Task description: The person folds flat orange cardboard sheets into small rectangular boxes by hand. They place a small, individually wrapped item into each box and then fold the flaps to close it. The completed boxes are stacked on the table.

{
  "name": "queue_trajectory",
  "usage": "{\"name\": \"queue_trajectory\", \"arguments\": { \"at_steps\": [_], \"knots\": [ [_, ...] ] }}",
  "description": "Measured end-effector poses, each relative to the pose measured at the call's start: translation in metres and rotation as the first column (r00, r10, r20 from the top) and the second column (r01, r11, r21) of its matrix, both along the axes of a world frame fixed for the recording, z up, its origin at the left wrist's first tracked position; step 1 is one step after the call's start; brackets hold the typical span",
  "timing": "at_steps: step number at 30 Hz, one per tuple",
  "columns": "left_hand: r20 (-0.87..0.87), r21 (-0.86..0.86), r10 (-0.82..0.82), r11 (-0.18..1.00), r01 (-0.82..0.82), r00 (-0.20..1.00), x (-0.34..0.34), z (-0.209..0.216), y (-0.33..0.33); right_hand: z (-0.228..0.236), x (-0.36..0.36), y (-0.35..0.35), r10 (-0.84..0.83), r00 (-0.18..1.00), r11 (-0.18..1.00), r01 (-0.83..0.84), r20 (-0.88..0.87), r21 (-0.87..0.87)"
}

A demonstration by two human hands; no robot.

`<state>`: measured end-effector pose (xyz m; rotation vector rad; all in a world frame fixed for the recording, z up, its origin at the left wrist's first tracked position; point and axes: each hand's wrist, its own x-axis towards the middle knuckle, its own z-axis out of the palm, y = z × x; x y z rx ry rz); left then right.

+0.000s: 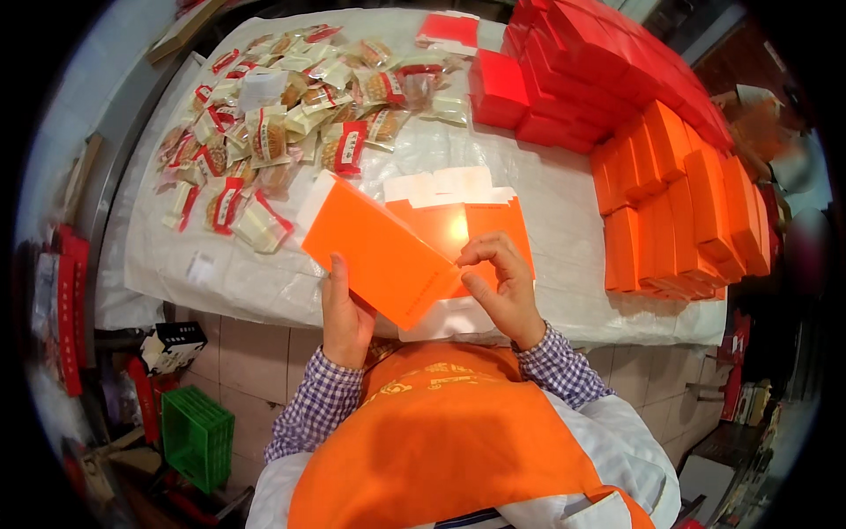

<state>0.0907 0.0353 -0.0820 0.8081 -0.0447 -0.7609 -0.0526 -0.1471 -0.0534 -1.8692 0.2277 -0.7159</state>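
Note:
An orange cardboard box [374, 251] with white end flaps is held tilted over the front of the table. My left hand [346, 317] grips its lower left side, the thumb lying along the face and the fingers hidden behind. At the box's right edge, the curled thumb and index finger of my right hand [504, 286] pinch the corner. Behind and to the right lie orange box blanks [498, 220] with white flaps, flat on the table and partly covered by the box and my right hand.
Many wrapped round pastries [267, 137] lie heaped at the far left of the sheet-covered table [564, 203]. Red boxes [586, 84] are stacked at the far right, with orange boxes [670, 203] stacked nearer. A green crate [196, 438] stands on the floor at left.

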Motion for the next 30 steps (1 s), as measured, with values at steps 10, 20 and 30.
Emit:
{"name": "queue_trajectory", "arguments": {
  "at_steps": [10, 20, 30],
  "knots": [
    [-0.079, 0.009, -0.003, 1.0, 0.003, 0.997, -0.007, 0.0, -0.01, 0.018, 0.0, -0.006, -0.046, 0.998, 0.972, 0.037, -0.035, -0.232],
    [-0.118, 0.034, -0.007, 0.999, 0.011, 0.993, -0.012, -0.012, -0.014, 0.02, -0.003, -0.005, -0.07, 0.997, 0.98, 0.062, -0.037, -0.191],
    [-0.045, 0.092, -0.053, 0.994, 0.057, 0.998, -0.014, -0.021, -0.012, 0.023, -0.006, -0.015, -0.064, 0.993, 0.989, 0.049, -0.103, -0.142]
  ]
}}
